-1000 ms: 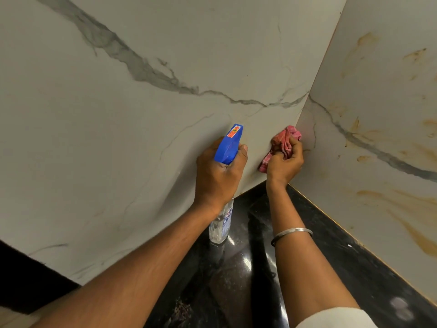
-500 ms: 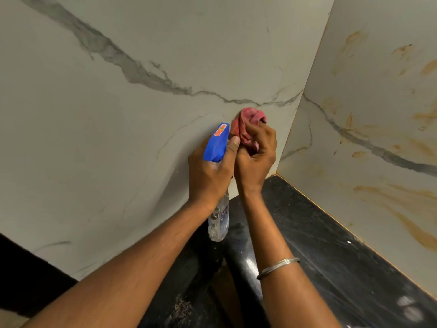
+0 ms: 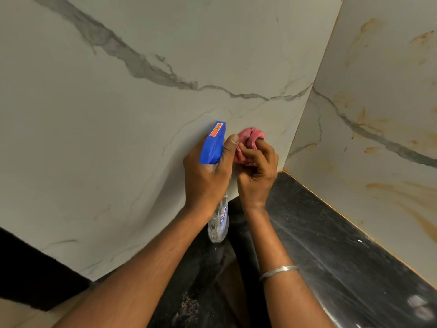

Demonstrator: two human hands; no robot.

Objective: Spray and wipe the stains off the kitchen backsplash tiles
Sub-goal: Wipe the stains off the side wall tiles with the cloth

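Your right hand [image 3: 256, 171] clenches the bunched pink cloth [image 3: 250, 138], moved off the corner to just beside your left hand [image 3: 205, 176], which grips the spray bottle [image 3: 212, 143] at its blue head. Soft cloth meets glossy veined backsplash tiles [image 3: 118, 114]; orange stains [image 3: 402, 192] on the side tile remain, so wiping looks unfinished

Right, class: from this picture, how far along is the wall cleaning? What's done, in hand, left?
Done: the left wall looks free of brown stains. In hand: the left hand grips the spray bottle, the right hand holds the pink cloth near that wall. Left: the right wall has orange-brown streaks.
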